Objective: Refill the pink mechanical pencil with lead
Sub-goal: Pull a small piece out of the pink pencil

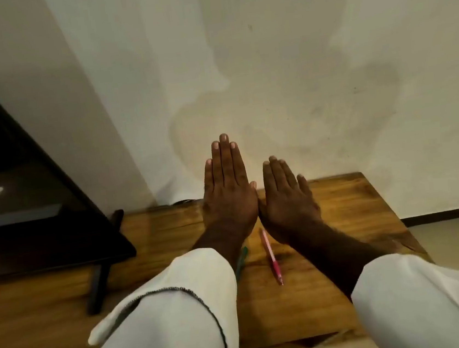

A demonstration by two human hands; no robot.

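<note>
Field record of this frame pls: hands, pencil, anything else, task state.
left hand: open, fingers straight, back up, holds nothing
right hand: same, beside the left
pink mechanical pencil: lies on wooden table between the forearms, untouched
green item: on table, mostly hidden by left wrist; kind unclear
dark screen: stands at table's left
task state: not begun; no lead in view

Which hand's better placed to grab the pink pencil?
Right hand, likely: the pink pencil lies beside its wrist. Both hands are flat and empty, but the left hand is farther off.
</note>
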